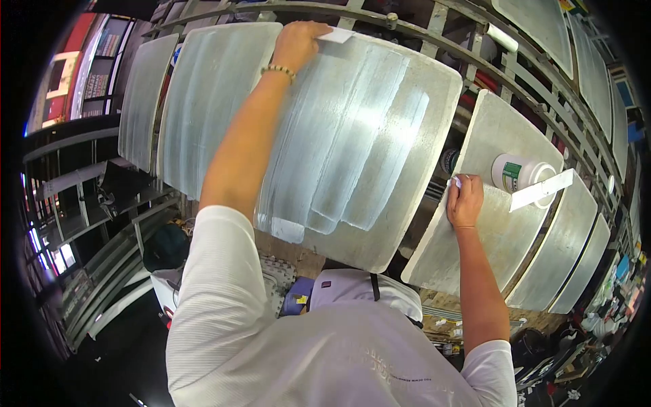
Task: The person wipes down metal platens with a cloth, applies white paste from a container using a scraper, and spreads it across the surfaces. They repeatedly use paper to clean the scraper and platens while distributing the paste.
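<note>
My left hand (296,46) is at the top edge of a large grey panel (434,95), closed on a flat white scraper (337,35). Pale bluish streaks of coating (346,129) run down this panel. On the right, my right hand (465,200) rests at the left edge of the neighbouring panel (495,237), its fingers curled round something whitish and small that I cannot make out. Up and right of that hand lies a white tub (508,171) with a green label, and a white strip (542,190) lies across its end.
More grey panels (217,88) stand in a row to the left and right. A metal rack (434,30) runs behind them, holding a white roll (501,37). Below the large panel is a light bag (359,288). Curved metal parts (112,288) lie at lower left.
</note>
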A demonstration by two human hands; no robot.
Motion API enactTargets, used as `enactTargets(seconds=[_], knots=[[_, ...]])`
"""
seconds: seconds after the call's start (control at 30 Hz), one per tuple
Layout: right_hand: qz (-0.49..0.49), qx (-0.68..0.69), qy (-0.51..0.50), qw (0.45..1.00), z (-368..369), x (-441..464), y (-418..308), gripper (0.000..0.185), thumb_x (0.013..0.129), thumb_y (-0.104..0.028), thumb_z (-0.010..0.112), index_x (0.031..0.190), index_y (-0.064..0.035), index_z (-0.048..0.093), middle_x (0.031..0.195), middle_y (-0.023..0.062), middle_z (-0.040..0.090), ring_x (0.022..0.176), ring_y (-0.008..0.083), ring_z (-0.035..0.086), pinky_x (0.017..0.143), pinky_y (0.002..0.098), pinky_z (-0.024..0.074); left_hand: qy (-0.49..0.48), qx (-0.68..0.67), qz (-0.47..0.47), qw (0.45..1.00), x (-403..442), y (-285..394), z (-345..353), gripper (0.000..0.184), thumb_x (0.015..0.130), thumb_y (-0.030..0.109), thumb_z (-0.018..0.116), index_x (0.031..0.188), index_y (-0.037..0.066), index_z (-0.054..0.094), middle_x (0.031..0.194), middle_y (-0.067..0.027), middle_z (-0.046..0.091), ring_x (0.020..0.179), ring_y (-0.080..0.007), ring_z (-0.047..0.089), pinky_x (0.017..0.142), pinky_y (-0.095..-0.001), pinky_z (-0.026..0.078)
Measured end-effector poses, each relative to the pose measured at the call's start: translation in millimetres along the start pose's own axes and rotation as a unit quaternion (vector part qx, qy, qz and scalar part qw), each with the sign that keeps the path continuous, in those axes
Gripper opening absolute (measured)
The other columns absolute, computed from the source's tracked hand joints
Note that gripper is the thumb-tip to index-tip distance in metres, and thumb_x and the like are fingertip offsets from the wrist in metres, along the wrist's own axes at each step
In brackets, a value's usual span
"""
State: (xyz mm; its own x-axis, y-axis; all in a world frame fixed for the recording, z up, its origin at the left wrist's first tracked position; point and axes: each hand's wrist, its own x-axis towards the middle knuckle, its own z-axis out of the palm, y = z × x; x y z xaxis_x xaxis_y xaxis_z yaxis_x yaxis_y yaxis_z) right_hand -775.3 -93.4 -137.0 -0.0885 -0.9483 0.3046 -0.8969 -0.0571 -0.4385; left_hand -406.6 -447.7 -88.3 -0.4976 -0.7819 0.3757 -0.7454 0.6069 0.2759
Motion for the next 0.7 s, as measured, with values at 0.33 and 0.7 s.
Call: enactTargets(seconds=[0.33, 0.7], knots=[[0.011, 0.005, -0.012, 1.000, 0, -3, 2, 0.016, 0.085, -0.007, 0.069, 0.100, -0.0047, 0.065, 0.093, 0.0155, 0.059, 0.084, 0.0365, 0.059, 0.074, 0.0470, 0.0468, 0.058, 0.041, 0.035, 0.997, -28, 14, 22, 0.046, 0.078, -0.008, 0.055, 0.113, 0.014, 0.077, 0.121, -0.0072, 0.073, 0.120, -0.0296, 0.065, 0.108, -0.0470, 0.047], [0.007, -0.001, -0.014, 1.000, 0, -3, 2, 0.021, 0.083, -0.007, 0.071, 0.103, -0.0050, 0.065, 0.096, 0.0156, 0.060, 0.086, 0.0366, 0.059, 0.074, 0.0469, 0.0472, 0.065, 0.025, 0.014, 0.997, -27, 6, 38, 0.051, 0.074, -0.010, 0.056, 0.114, 0.013, 0.077, 0.122, -0.0076, 0.073, 0.121, -0.0295, 0.065, 0.106, -0.0447, 0.047]])
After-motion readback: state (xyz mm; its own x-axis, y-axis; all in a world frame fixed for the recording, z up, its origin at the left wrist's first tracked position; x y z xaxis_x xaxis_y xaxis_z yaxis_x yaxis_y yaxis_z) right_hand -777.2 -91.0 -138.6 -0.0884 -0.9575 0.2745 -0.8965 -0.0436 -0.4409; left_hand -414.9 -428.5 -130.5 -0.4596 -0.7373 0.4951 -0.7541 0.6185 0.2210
